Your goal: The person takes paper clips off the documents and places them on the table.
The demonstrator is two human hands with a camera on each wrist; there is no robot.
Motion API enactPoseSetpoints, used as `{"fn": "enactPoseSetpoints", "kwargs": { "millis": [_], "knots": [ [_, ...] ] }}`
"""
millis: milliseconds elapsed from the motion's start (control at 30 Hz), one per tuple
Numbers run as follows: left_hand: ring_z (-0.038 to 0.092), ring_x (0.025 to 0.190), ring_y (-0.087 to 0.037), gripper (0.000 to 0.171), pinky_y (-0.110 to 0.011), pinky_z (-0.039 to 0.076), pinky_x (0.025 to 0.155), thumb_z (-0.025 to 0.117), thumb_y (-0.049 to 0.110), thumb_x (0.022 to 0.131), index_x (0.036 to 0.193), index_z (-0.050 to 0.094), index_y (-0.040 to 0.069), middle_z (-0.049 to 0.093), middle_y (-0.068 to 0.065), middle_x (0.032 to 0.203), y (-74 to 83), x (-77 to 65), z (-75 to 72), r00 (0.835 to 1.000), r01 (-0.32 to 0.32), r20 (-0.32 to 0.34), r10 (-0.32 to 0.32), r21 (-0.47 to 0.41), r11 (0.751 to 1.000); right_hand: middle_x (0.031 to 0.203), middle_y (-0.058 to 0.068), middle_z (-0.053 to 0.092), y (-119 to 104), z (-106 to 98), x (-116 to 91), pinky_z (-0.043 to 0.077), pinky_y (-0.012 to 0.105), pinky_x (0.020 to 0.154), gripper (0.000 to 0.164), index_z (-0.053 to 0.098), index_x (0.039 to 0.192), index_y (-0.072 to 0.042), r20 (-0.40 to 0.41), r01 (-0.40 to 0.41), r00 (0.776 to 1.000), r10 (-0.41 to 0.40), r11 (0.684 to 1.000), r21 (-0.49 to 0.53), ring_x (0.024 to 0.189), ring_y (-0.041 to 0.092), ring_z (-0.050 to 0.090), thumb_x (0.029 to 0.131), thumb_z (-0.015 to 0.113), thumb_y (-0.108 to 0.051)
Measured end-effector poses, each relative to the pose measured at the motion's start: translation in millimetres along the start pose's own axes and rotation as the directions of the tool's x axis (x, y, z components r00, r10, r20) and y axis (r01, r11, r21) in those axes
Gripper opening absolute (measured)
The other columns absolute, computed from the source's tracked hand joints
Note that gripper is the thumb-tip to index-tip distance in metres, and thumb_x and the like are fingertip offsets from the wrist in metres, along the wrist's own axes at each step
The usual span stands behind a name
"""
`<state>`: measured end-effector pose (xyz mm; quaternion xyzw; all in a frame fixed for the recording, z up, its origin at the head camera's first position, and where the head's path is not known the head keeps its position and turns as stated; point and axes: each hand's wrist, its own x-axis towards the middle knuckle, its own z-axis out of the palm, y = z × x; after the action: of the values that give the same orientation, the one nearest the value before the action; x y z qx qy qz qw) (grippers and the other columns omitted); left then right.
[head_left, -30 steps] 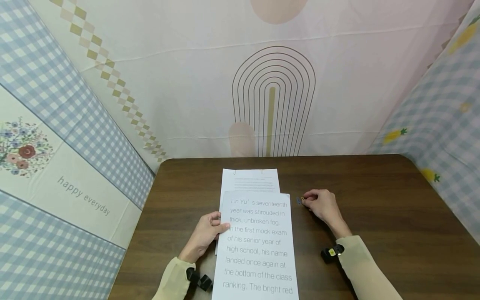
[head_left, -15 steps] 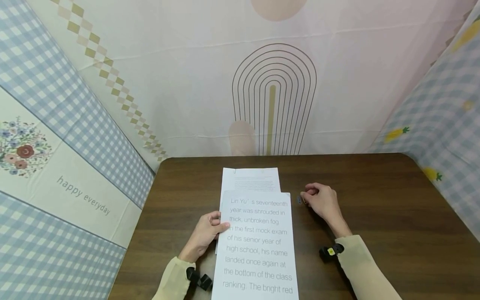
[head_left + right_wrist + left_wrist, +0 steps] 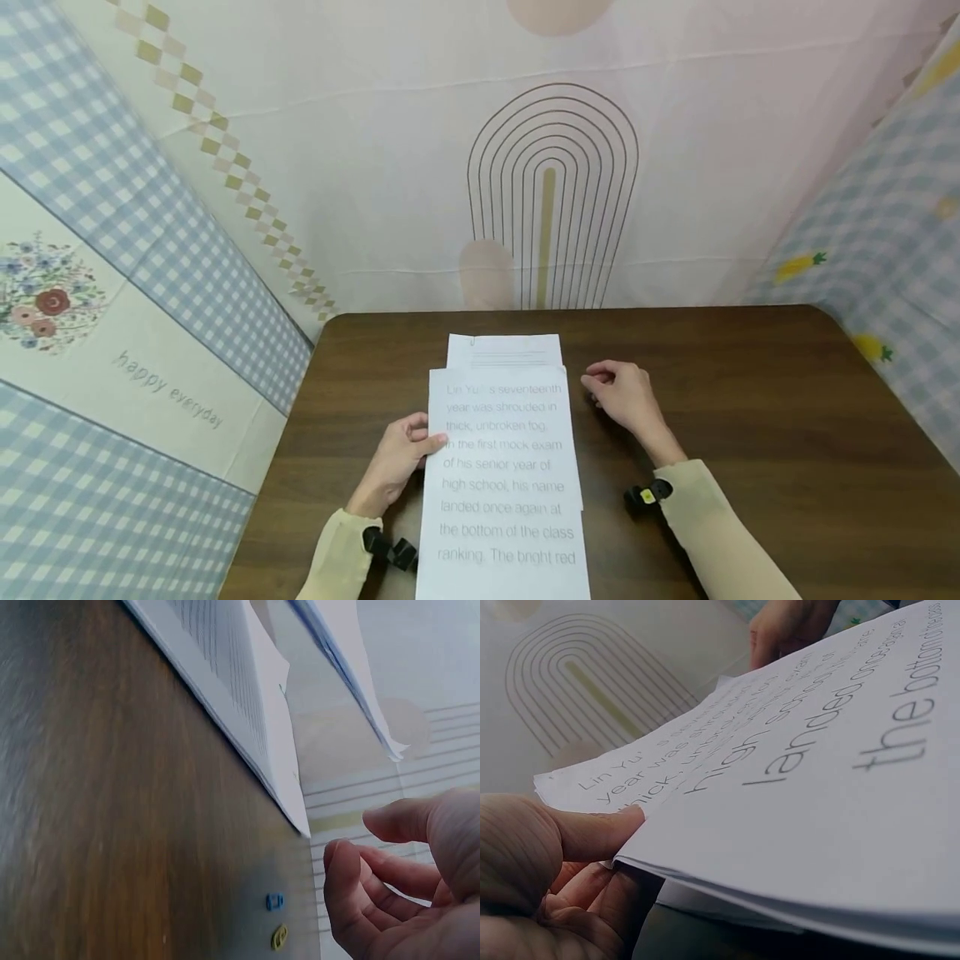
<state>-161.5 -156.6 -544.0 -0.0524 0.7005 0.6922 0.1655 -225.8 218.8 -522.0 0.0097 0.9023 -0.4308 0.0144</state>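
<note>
A person's left hand (image 3: 397, 457) pinches large-print pages (image 3: 502, 483) while the right hand (image 3: 621, 396) hovers at their two o'clock.
At the pages' nine o'clock, the left thumb lies on top of the edge with the other fingers curled beneath, gripping it. These pages sit mid-table, and the right wrist view shows their far corner raised clear of the small-print pages (image 3: 462, 354), which rest on the wooden table (image 3: 780, 417) and peek out at twelve o'clock. In that view, a blue clip (image 3: 274, 901) and a yellow clip (image 3: 279, 937) lie just apart, between eight and nine o'clock from the right hand; its fingers curl loosely, thumb and forefinger slightly parted, nothing visible between them.
</note>
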Motion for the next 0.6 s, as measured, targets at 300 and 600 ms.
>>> {"fn": "enactPoseSetpoints", "kwargs": {
  "millis": [300,600],
  "knots": [
    [0.08,0.082,-0.015,0.031,-0.028,0.064,0.072,0.067,-0.001,0.105,0.134,0.061,-0.01,0.084,-0.012,0.103,8.4,-3.6,-17.7,0.997,-0.017,-0.079,0.017,-0.003,1.0,0.108,0.02,0.078,-16,20,9,0.058,0.036,0.078,0.027,0.076,0.123,0.003,0.033,-0.003,0.999,0.006,0.995,-0.096,0.088,0.024,0.069,0.106,0.068,-0.017],
    [0.08,0.082,-0.013,0.033,-0.027,0.064,0.072,0.066,-0.001,0.105,0.136,0.058,-0.011,0.084,-0.009,0.102,8.5,-4.4,-21.9,0.996,-0.006,-0.084,0.004,-0.021,1.0,0.115,0.024,0.076,-26,40,20,0.059,0.046,0.088,0.037,0.071,0.13,0.009,0.022,-0.008,1.0,0.012,0.985,-0.175,0.096,0.031,0.069,0.102,0.073,-0.015]
  ]
}}
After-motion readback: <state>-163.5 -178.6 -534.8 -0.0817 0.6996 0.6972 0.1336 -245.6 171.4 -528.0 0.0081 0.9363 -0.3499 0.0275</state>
